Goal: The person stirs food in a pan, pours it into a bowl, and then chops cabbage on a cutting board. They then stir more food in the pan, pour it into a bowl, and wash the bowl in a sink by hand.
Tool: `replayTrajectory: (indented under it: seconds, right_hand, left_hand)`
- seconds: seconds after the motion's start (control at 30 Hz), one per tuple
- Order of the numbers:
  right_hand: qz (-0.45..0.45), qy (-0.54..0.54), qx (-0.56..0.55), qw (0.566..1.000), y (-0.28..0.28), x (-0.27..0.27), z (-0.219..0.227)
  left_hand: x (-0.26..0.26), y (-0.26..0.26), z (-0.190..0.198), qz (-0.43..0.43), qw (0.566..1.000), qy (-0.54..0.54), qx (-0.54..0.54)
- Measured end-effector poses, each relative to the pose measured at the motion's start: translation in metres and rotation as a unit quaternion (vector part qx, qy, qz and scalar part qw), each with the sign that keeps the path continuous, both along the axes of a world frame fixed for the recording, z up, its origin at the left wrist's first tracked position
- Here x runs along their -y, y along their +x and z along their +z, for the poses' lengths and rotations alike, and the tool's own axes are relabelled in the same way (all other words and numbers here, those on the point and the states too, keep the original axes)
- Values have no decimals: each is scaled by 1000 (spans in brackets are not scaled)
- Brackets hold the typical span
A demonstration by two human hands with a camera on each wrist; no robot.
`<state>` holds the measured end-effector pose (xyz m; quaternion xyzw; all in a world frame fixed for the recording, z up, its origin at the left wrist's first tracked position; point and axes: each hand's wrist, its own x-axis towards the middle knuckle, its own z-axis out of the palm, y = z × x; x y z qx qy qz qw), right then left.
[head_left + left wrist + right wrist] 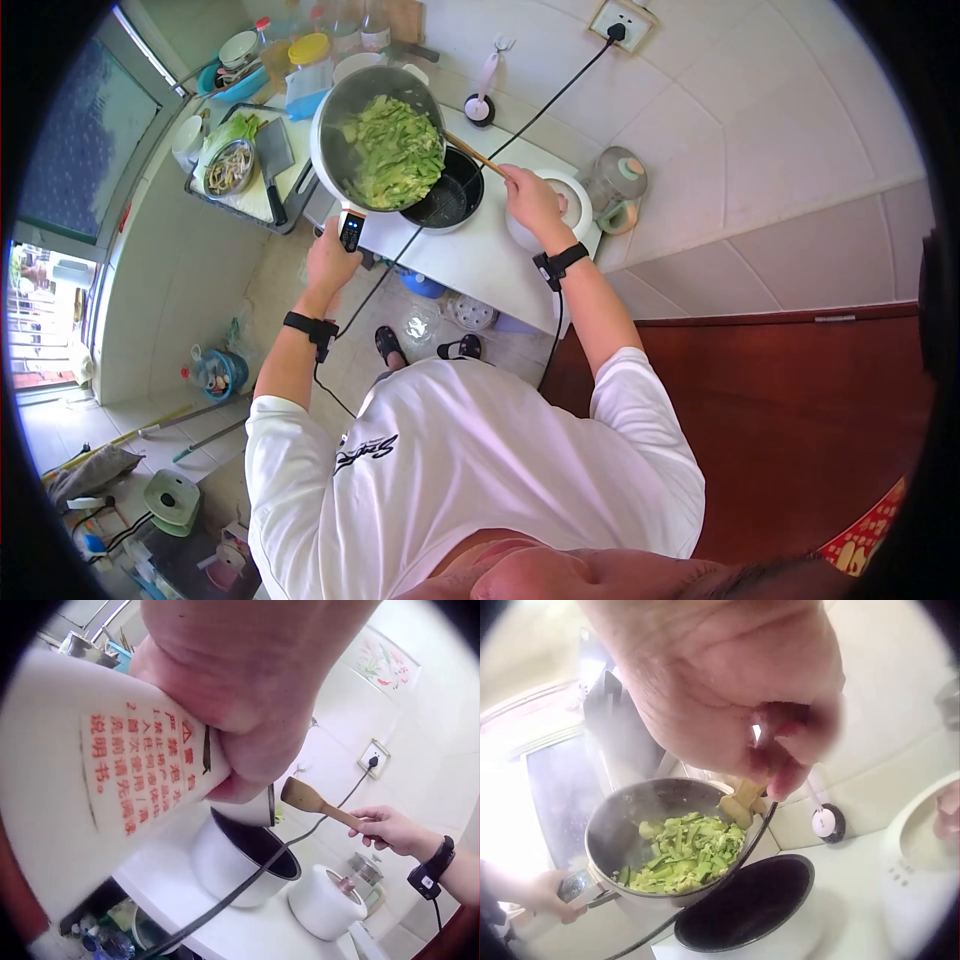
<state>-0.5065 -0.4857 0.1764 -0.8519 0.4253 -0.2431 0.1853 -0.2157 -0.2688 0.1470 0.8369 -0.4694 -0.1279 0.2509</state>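
Observation:
My left hand (333, 262) grips the white handle (67, 765) of an electric frying pan (402, 82), raised and tilted toward the wall. Inside it lie cooked green vegetable pieces with pale yellow bits (392, 150), piled toward the lower side. Just below the pan stands a white pot with a black lining (465, 185), partly hidden by it in the head view. In my right hand (535, 205) is a wooden spatula (304, 796), held by its stick, its blade at the pan's rim in the right wrist view. Red printed lettering covers the handle's underside.
A black power cord (560, 92) runs from the wall outlet (622, 25) across the pots. To the right stand a white lidded cooker (520, 238) and a glass jug (622, 172). At left, a knife (273, 195) and a bowl of pale strips (229, 168) lie on a board.

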Motion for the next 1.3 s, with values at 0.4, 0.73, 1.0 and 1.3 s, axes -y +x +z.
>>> replayTrajectory:
  seconds: [0.4,0.73,1.0,1.3]
  right_hand:
    - [-30,-38,-182,982,-20,-13,21]
    - [-9,-39,-192,981,-26,-15,31]
    - [-10,-33,-204,978,-16,-17,41]
    - [-4,7,-227,974,-8,-9,46]
  left_hand:
    - [15,-3,2,-37,998,18,53]
    - [19,1,0,-55,991,13,120]
    - [22,6,-8,-51,990,9,131]
    - [28,8,-2,-42,989,18,140]
